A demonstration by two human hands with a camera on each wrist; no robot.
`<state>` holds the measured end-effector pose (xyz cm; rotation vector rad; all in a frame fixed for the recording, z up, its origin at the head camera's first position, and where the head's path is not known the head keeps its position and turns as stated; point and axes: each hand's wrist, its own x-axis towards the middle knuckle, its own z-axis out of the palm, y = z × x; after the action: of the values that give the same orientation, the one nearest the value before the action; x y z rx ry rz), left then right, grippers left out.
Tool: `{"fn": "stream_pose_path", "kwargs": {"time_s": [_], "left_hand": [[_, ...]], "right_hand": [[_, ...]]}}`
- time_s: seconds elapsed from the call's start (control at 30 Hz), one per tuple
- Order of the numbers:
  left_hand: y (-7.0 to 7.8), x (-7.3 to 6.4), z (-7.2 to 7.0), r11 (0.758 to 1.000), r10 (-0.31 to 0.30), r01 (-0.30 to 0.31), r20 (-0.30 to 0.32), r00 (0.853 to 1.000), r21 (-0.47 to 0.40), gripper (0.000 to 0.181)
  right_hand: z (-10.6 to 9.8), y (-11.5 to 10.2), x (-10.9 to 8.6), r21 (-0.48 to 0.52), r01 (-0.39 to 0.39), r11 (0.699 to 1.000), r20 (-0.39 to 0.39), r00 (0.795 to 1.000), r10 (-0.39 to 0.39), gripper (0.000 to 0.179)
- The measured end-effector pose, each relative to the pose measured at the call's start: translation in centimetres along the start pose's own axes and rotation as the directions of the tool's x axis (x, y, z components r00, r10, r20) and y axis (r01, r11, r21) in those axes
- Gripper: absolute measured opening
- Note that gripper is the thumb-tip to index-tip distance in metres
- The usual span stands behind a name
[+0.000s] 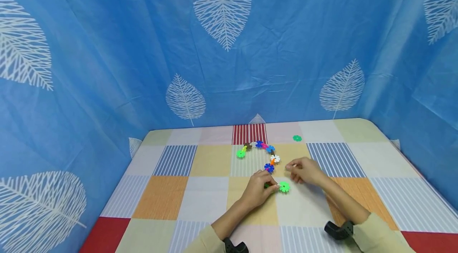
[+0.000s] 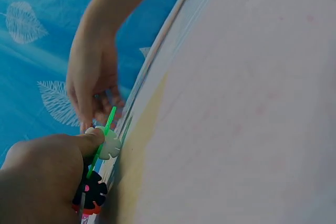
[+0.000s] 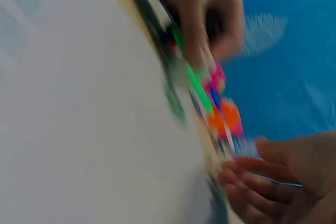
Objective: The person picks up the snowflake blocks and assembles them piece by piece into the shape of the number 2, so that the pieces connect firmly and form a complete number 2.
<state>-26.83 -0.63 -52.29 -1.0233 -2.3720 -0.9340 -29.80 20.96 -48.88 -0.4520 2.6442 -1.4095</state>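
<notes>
My left hand (image 1: 258, 189) pinches a white notched disc (image 2: 110, 144) between thumb and fingers. A bright green notched disc (image 1: 284, 187) is joined to it and seen edge-on in the left wrist view. These sit at the near end of a curved chain of colored notched discs, with a dark blue disc (image 1: 269, 168) just beyond the left hand. My right hand (image 1: 305, 170) hovers to the right of the chain, apart from the green disc. Its fingers are loosely bent, and no disc is clearly visible in them. The right wrist view is blurred.
The chain curves back and left to another green disc (image 1: 240, 154). One loose green disc (image 1: 297, 138) lies near the table's back edge. A patchwork cloth (image 1: 209, 197) covers the table. Blue curtains with white leaves (image 1: 286, 46) surround the back and sides.
</notes>
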Motion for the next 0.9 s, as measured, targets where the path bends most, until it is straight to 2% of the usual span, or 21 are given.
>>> {"fn": "stream_pose_path", "kwargs": {"time_s": [0.03, 0.1, 0.17, 0.2, 0.3, 0.43, 0.57, 0.67, 0.77, 0.9], "left_hand": [[0.0, 0.0, 0.0, 1.0, -0.007, 0.007, 0.002, 1.0, 0.004, 0.012], [0.0, -0.2, 0.0, 1.0, -0.021, 0.021, 0.004, 1.0, 0.008, 0.013], [0.0, -0.4, -0.1, 1.0, -0.028, 0.028, 0.008, 1.0, 0.003, 0.013], [-0.1, -0.5, -0.1, 1.0, -0.03, 0.03, 0.011, 0.999, 0.0, 0.013], [0.0, -0.6, 0.0, 1.0, -0.026, 0.026, 0.018, 0.999, -0.006, 0.012], [0.0, -0.5, 0.1, 1.0, -0.013, 0.013, 0.025, 1.0, -0.008, 0.013], [0.0, -0.2, 0.0, 1.0, 0.007, -0.007, 0.022, 1.0, -0.003, 0.013], [-0.1, -0.1, -0.1, 1.0, 0.015, -0.015, 0.02, 1.0, -0.003, 0.012], [-0.2, -0.1, -0.1, 1.0, 0.012, -0.012, 0.016, 1.0, -0.007, 0.012], [-0.2, -0.1, 0.0, 1.0, 0.008, -0.007, 0.016, 1.0, -0.014, 0.011]], "right_hand": [[-0.9, 0.4, 1.0, -0.095, 0.012, 0.995, -0.077, 0.997, -0.019, 0.025], [-2.5, 1.5, 3.1, -0.237, 0.019, 0.971, -0.217, 0.973, -0.072, 0.026], [-3.8, 3.0, 4.8, -0.33, 0.038, 0.943, -0.291, 0.947, -0.14, 0.031], [-4.2, 3.7, 5.5, -0.344, 0.049, 0.938, -0.299, 0.941, -0.159, 0.034], [-5.1, 5.5, 7.0, -0.357, 0.071, 0.931, -0.283, 0.942, -0.181, 0.039], [-5.0, 6.8, 7.7, -0.352, 0.069, 0.933, -0.282, 0.943, -0.176, 0.035], [-4.3, 6.9, 7.0, -0.288, 0.04, 0.957, -0.322, 0.937, -0.137, 0.026], [-3.7, 6.6, 5.8, -0.21, 0.062, 0.976, -0.315, 0.94, -0.127, 0.02], [-2.8, 6.3, 3.9, -0.107, 0.133, 0.985, -0.252, 0.955, -0.156, 0.018], [-1.4, 5.4, 0.7, 0.08, 0.227, 0.971, -0.11, 0.97, -0.218, 0.026]]}}
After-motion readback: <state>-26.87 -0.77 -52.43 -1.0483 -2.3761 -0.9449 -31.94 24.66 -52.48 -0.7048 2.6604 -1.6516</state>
